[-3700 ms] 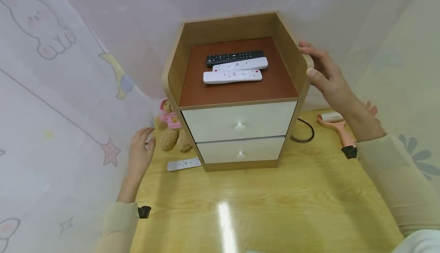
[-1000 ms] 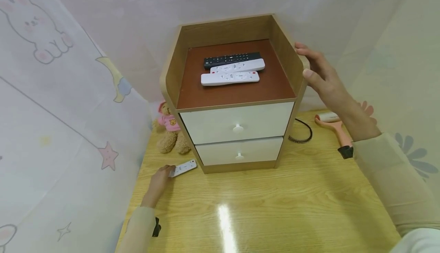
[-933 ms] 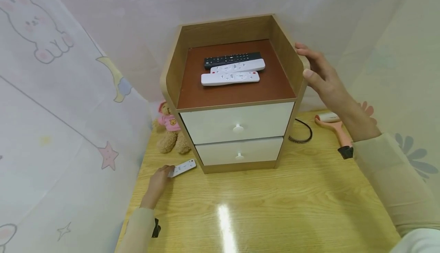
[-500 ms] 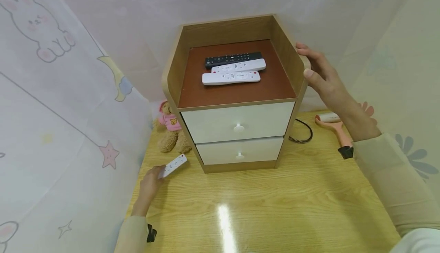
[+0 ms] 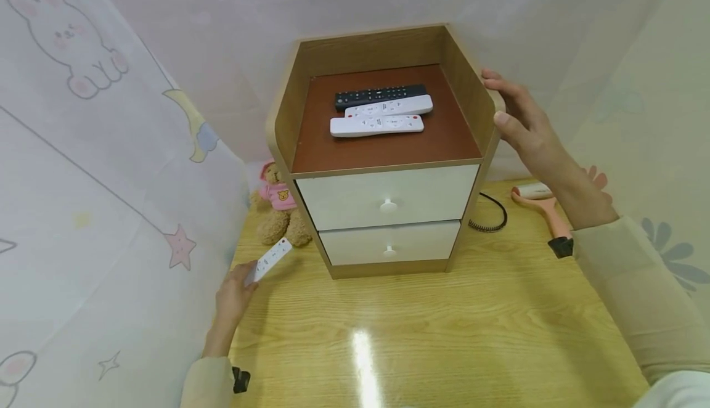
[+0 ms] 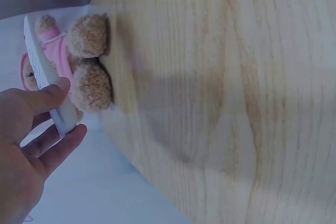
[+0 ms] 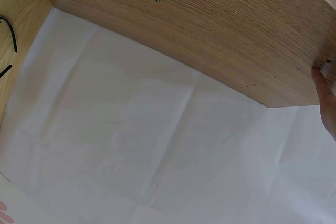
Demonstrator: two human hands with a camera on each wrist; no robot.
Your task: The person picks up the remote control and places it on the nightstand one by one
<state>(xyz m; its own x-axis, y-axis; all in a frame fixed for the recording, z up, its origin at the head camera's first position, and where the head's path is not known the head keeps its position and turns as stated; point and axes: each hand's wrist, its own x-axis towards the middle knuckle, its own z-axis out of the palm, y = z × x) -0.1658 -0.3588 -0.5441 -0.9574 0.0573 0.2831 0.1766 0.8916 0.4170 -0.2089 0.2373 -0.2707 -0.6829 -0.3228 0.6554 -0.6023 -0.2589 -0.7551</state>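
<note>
My left hand (image 5: 233, 297) holds a white remote control (image 5: 272, 259) above the wooden floor, in front of a teddy bear (image 5: 281, 208) in pink. In the left wrist view, the thumb lies on one side of the remote (image 6: 48, 74) and fingertips on the other. A small drawer cabinet (image 5: 333, 200) stands in the middle, a black remote (image 5: 360, 97) and two white remotes, a rear one (image 5: 410, 105) and a front one (image 5: 377, 126), on its top. My right hand (image 5: 527, 127) rests against the cabinet's right side panel, touching its outer face in the right wrist view.
Right of the cabinet lie a black coiled cord (image 5: 490, 226) and a peach-handled lint roller (image 5: 546, 204). Both cabinet drawers are closed, each with a white knob (image 5: 388, 205). Patterned cloth walls (image 5: 138, 167) enclose the spot on the left, back and right.
The left hand came down to the remote on the floor, gripped it, lifted it and drew it left, tilting its far end upward. The right hand stays on the cabinet side.
</note>
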